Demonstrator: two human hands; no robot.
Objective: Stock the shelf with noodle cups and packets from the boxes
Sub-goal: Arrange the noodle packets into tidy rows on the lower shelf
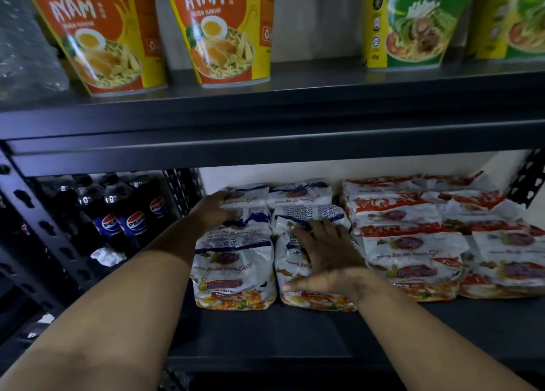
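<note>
Two orange cups [109, 36], two green cups [413, 22], four Pepsi bottles [129, 213], two hands [327, 261]

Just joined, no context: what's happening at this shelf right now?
A person is stocking the lower shelf with noodle packets. The left hand rests against the left side of the blue-trimmed packet stack, while the right hand lies flat on the neighbouring stack, fingers spread. Red-trimmed packets are piled to the right. Noodle cups stand on the upper shelf; Pepsi bottles sit at left.
</note>
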